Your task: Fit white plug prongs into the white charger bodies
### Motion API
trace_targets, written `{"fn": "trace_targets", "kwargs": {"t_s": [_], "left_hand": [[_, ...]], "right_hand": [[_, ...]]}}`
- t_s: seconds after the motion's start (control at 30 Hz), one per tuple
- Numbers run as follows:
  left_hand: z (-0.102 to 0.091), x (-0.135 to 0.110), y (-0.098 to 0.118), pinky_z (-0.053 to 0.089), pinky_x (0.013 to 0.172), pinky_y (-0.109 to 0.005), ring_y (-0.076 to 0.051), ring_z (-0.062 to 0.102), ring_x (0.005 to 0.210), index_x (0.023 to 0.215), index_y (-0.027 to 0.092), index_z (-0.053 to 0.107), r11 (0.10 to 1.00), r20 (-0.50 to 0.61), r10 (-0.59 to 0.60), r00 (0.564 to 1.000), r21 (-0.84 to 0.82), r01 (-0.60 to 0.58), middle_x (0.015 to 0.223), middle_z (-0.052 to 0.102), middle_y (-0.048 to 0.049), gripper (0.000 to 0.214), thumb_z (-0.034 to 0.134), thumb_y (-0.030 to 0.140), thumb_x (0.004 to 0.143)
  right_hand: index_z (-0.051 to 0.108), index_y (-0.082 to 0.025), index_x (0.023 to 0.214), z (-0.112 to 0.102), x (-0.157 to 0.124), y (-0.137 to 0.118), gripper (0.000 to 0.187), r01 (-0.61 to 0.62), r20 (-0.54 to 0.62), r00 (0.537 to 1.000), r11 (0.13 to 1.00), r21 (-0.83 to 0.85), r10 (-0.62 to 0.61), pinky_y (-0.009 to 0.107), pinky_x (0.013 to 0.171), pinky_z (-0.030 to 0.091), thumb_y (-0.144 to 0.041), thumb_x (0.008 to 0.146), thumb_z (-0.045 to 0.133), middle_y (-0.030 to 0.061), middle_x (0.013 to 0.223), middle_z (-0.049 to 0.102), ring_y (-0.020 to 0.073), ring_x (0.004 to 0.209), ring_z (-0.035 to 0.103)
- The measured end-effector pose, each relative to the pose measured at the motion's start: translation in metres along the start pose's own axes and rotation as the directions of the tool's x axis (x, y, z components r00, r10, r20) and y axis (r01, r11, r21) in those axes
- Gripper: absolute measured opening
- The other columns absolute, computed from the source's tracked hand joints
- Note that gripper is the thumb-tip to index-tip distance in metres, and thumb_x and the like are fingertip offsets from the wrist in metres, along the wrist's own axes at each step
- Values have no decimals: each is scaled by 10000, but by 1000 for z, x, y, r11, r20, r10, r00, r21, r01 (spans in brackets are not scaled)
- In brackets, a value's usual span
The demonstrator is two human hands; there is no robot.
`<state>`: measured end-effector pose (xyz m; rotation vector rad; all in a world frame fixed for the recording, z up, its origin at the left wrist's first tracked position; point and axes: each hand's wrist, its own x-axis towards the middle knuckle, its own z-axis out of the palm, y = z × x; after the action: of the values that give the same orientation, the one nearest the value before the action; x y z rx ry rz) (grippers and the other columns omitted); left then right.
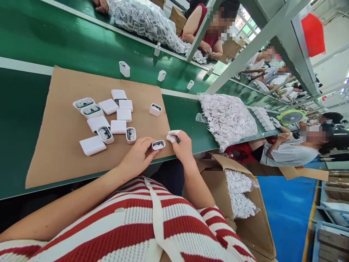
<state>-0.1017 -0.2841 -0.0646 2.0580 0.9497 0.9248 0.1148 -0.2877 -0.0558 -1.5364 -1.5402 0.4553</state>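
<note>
My left hand (139,154) is closed on a white charger housing (158,145), its oval open end turned up with parts visible inside. Just right of it is my right hand (182,145), white covers on its fingertips, which are pinched together; what they hold, if anything, I cannot make out. On the cardboard sheet (62,109) to the left lie several similar white housings (92,145), some upright with open ends showing, others on their sides. One upright housing (155,110) stands apart near the sheet's right edge.
Three white housings (124,69) stand on the green conveyor belt (89,47). A bag of white parts (229,118) lies at right, above an open carton (256,233) holding more bags. A small bottle (157,49) stands near the far rail. Co-workers (289,151) sit along the line.
</note>
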Motion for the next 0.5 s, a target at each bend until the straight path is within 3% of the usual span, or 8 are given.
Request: {"fn": "trace_targets", "kwargs": {"t_s": [0.07,0.17,0.27,0.37,0.43,0.5], "left_hand": [[-1,-1,1,475,1078,-408,-236,575,1174,1211,183,623,1000,-5,-12,1000,-9,12,1225,638,-83,260,578,321,995],[-2,-2,2,483,1068,-410,-238,581,1161,1216,186,624,999,-8,-33,999,-14,33,1220,643,-80,290,624,334,966],[-2,0,2,486,1059,-415,-243,580,1158,1206,184,634,999,-5,-36,999,-17,36,1213,645,-84,279,607,334,972],[-2,1,2,479,1060,-408,-238,577,1155,1188,178,641,1000,2,-10,1000,-10,10,1206,643,-88,248,558,310,995],[-2,1,2,474,1060,-405,-236,574,1155,1189,175,636,1000,1,-5,1000,0,5,1208,641,-89,243,552,297,995],[-1,1,2,470,1062,-406,-238,571,1160,1187,176,631,1000,5,-14,1000,5,14,1213,640,-90,240,552,291,992]], "right_hand": [[749,-229,1061,-2,0,6,207,7,49,999,986,-166,1,402,909,534,-304,914,625,67,1004,738,231,974,628],[756,-226,1084,-4,0,3,233,-29,61,997,986,-163,40,407,912,524,-311,890,659,71,1019,744,232,959,631],[762,-234,1035,-4,0,-11,263,-180,37,984,974,135,177,395,895,542,-387,821,762,54,1010,761,213,915,668],[753,-227,994,-4,0,-24,374,-360,137,931,786,503,339,365,811,570,-444,708,858,44,958,772,197,848,695],[753,-224,978,-5,0,-28,413,-427,229,901,662,616,368,344,769,571,-445,658,893,37,923,772,185,808,700],[754,-223,973,-6,0,-29,422,-457,271,885,605,652,378,328,755,570,-433,641,909,30,903,772,174,784,702]]}}
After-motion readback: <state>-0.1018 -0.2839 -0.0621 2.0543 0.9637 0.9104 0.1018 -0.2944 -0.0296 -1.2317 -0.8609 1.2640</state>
